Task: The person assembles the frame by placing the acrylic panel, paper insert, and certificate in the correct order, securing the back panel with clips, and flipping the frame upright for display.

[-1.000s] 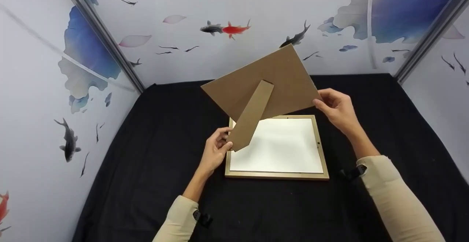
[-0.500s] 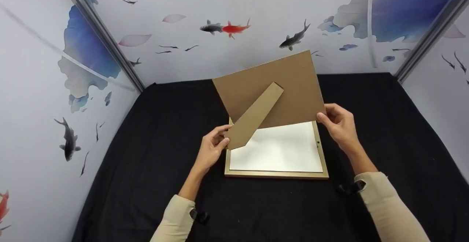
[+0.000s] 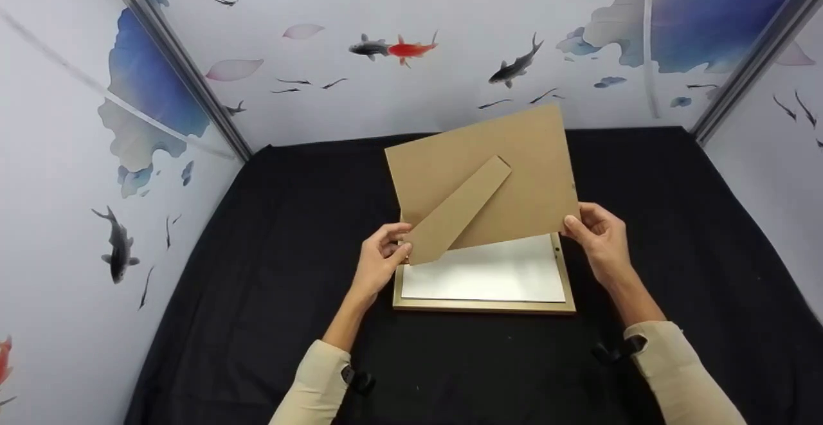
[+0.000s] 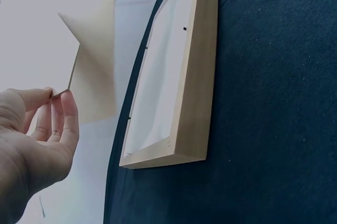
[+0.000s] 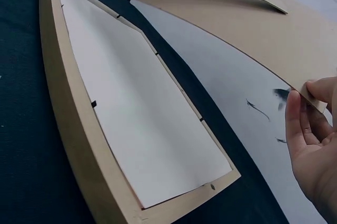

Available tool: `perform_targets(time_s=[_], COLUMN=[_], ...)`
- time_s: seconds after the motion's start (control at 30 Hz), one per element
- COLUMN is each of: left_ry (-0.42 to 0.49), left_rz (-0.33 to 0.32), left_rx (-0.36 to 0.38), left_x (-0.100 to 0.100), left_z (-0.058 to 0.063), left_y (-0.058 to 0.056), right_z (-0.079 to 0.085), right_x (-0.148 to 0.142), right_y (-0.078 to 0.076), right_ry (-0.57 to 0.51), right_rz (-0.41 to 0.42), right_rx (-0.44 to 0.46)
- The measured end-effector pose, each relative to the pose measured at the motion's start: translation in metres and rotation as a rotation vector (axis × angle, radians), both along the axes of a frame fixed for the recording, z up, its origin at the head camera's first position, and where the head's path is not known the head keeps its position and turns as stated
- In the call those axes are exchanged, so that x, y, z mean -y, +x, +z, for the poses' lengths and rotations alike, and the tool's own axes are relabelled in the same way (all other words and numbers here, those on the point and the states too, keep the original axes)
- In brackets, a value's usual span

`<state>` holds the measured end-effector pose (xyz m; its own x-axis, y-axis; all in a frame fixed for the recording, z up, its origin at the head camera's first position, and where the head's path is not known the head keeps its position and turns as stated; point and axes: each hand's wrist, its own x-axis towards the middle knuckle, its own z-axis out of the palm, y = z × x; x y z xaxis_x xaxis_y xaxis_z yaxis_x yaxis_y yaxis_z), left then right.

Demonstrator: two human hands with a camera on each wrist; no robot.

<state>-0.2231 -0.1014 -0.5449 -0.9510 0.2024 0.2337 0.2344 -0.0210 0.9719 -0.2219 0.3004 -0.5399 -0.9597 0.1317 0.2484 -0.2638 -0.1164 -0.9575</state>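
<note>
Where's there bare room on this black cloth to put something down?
The black cloth looks bare between the left hand and left wall, and between the right hand and right wall. It's crowded mid-cloth, where both hands hold the brown board over the gold frame and white sheet.

No text, label, brand, number or sign can be read in any of the three views, tbh. No lettering can be made out on the brown backing board [image 3: 530, 139], its easel leg [image 3: 460, 213], the white sheet [image 3: 488, 280] or the gold-coloured picture frame [image 3: 482, 307], and the wall panels [image 3: 386, 0] are printed with pictures rather than writing. A tiny dark mark [image 3: 573, 187] can be spotted at the board's edge, but it's way too small to be read.
</note>
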Motion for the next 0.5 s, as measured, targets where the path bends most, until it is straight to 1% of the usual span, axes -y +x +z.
perform_targets(time_s=[0.13,0.27,0.4,0.5], left_ry=[0.026,0.020,0.000,-0.033], left_rz=[0.021,0.031,0.022,0.012], left_rx=[0.052,0.096,0.167,0.212], left_x=[-0.002,-0.003,-0.004,-0.005], left_z=[-0.003,-0.008,-0.013,-0.015], left_y=[0.000,0.000,0.002,0.004], right_z=[-0.007,-0.014,-0.021,-0.026], right_x=[-0.002,-0.004,-0.006,-0.009], right_y=[0.006,0.012,0.021,0.029], right_ry=[-0.053,-0.105,-0.220,-0.316], right_rz=[0.014,0.044,0.080,0.106], right_rx=[0.041,0.072,0.104,0.134])
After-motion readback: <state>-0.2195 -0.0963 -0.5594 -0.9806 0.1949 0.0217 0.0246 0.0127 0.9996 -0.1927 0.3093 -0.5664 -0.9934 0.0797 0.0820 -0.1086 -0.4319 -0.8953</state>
